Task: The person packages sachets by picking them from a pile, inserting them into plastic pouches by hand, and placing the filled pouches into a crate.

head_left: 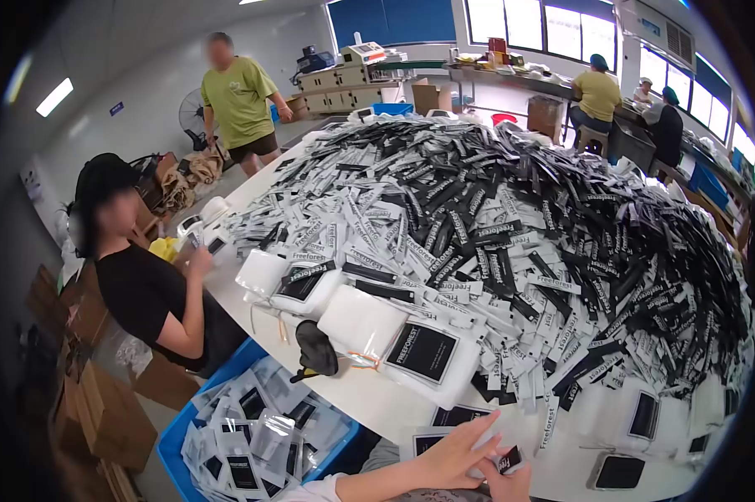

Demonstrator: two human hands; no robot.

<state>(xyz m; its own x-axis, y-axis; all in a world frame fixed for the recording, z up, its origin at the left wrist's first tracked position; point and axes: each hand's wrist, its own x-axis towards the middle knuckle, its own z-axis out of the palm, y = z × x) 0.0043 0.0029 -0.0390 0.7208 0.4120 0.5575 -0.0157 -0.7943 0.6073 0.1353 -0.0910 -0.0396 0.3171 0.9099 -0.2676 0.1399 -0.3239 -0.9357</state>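
Observation:
At the table's near edge, my left hand [454,456] reaches in from the lower left with its fingers stretched out, close to my right hand. Beside and partly under it lies a clear pouch with a black label [427,443]. My right hand [509,482] is closed on a small black sachet [509,458] printed with white letters that begin "Free". Part of that sachet is hidden by my fingers. Just behind my hands another black-labelled pouch [459,415] lies flat. A white stick sachet [549,422] marked "Freeforest" rests to the right of them.
A large heap of black and white sachets [511,226] covers much of the table. Stacks of white pouches [427,351] and a black tape dispenser-like object [316,347] stand left. A blue bin [166,452] holds labelled pouches. A co-worker in black [156,293] works at the left edge.

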